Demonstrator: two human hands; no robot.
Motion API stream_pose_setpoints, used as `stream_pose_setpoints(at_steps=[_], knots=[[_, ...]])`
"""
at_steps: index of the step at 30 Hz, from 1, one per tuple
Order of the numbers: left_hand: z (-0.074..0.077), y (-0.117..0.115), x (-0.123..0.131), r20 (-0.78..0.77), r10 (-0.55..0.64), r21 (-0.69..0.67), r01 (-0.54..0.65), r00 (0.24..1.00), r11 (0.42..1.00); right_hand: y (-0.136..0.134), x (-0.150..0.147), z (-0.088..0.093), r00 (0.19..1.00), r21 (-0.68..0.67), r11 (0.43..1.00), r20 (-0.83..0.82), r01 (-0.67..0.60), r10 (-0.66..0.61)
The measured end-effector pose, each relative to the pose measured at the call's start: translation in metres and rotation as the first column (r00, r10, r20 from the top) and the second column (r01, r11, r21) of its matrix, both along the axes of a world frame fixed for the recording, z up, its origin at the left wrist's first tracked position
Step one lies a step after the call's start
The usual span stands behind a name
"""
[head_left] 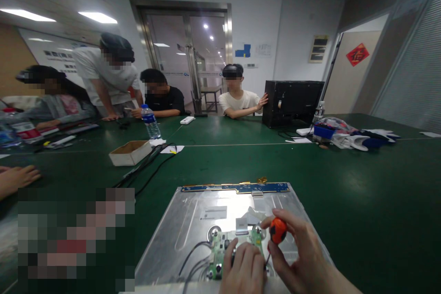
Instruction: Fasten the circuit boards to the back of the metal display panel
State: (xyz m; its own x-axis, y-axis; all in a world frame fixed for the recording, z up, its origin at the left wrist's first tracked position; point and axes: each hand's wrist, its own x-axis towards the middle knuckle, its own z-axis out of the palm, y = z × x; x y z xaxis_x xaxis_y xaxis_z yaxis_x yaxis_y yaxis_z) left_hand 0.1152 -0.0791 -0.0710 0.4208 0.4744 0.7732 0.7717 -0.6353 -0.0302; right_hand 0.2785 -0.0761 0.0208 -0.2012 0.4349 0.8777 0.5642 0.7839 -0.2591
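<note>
A silver metal back panel lies on the green table in front of me, with a blue strip board along its far edge. A small green circuit board with grey wires sits on the panel near me. My left hand rests curled on that circuit board, fingers pressed down. My right hand is closed round a screwdriver with an orange and black handle, held upright over the board's right end. The tip is hidden behind my fingers.
A cardboard box, black cables and a water bottle lie to the left. A black monitor, gloves and bags stand at the right. Several people sit along the far side. Another person's hand rests at the left edge.
</note>
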Motion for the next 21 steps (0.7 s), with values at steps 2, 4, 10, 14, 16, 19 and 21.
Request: stream_pose_setpoints(at_steps=[2,4,10,14,16,19,21], knots=[[0.000,0.000,0.000,-0.021,0.015,0.013,-0.014,1.000,1.000,0.001,0.000,0.003,1.000,0.015,1.000,0.020,0.006,-0.006],[0.001,0.000,0.000,-0.031,0.024,0.026,-0.023,0.999,0.999,0.001,-0.002,0.008,0.999,0.036,0.999,0.046,0.002,-0.004],[0.001,0.001,0.000,-0.039,0.020,0.049,-0.018,0.999,0.999,0.002,-0.006,0.013,0.996,0.057,0.997,0.070,-0.050,0.046],[0.001,0.001,0.000,-0.007,0.009,0.045,-0.009,1.000,0.999,0.002,-0.005,0.011,0.997,0.077,0.996,0.060,-0.053,0.049],[0.000,0.001,0.001,0.004,0.005,0.040,-0.005,1.000,0.999,0.002,-0.004,0.011,0.997,0.084,0.995,0.062,-0.048,0.043],[-0.001,0.001,0.001,0.018,-0.001,0.025,0.001,1.000,1.000,0.002,-0.003,0.012,0.996,0.069,0.997,0.075,-0.046,0.041],[-0.001,0.001,0.002,0.029,-0.004,0.015,0.004,1.000,1.000,0.002,-0.003,0.013,0.997,0.066,0.997,0.075,-0.031,0.026]])
